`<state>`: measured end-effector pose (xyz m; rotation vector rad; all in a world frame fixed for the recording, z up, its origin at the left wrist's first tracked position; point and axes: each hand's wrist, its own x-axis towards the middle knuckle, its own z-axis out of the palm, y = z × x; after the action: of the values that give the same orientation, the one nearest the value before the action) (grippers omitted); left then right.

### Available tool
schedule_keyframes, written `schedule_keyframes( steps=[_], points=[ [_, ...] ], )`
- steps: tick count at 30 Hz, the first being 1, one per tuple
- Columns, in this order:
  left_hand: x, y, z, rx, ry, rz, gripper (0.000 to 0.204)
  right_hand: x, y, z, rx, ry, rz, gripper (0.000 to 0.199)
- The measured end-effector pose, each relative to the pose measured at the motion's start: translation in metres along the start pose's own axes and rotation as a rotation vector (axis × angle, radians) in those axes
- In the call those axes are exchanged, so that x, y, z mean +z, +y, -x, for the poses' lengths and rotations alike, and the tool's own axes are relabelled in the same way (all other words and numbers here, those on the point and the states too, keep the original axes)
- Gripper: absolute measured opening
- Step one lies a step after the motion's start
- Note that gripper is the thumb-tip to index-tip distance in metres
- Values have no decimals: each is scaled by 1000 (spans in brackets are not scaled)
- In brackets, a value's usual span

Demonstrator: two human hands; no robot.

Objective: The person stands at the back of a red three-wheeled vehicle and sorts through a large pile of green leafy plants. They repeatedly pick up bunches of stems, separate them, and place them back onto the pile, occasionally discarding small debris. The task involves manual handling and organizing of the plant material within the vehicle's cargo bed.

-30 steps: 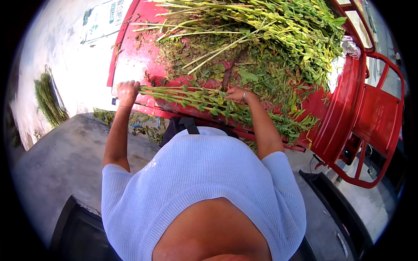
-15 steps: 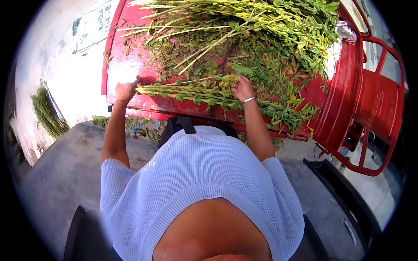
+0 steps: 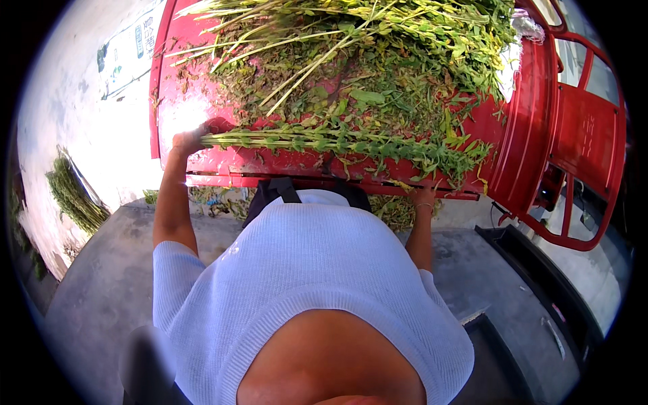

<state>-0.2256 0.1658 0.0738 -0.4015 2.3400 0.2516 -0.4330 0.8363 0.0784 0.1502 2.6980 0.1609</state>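
Observation:
My left hand [image 3: 187,140] is closed around the cut ends of a bunch of green leafy stalks [image 3: 283,138]. The bunch lies across the near part of a red cargo bed [image 3: 236,159], its leafy tops pointing right. Low beside the bed's near edge is my right hand [image 3: 423,196], away from the stalks. Its fingers are too small and unclear to read, with a yellowish leaf [image 3: 401,183] close to them.
A large heap of leafy stalks [image 3: 432,40] covers the far side of the bed, with loose stripped leaves [image 3: 297,88] before it. Red metal rails [image 3: 588,135] rise at the right. Another bundle of greenery [image 3: 75,192] leans at the left.
My right hand has left the middle of the bunch and moved down and right to the bed's near edge. My left hand keeps hold of the stalk ends.

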Motion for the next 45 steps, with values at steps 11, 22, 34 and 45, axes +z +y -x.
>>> schedule_keyframes(
  steps=[11,22,34,45],
  points=[
    [49,20,-15,-288,305,-12,34,61,-164,39,-537,-501,-728,37],
    [51,90,43,-440,642,173,57,31,-195,25,-695,-424,-574,25],
    [23,188,-4,94,776,265,32,-28,-360,-23,-841,-179,81,22],
    [56,203,1,1,575,111,29,-39,-354,0,-1085,148,73,22]
  ],
)
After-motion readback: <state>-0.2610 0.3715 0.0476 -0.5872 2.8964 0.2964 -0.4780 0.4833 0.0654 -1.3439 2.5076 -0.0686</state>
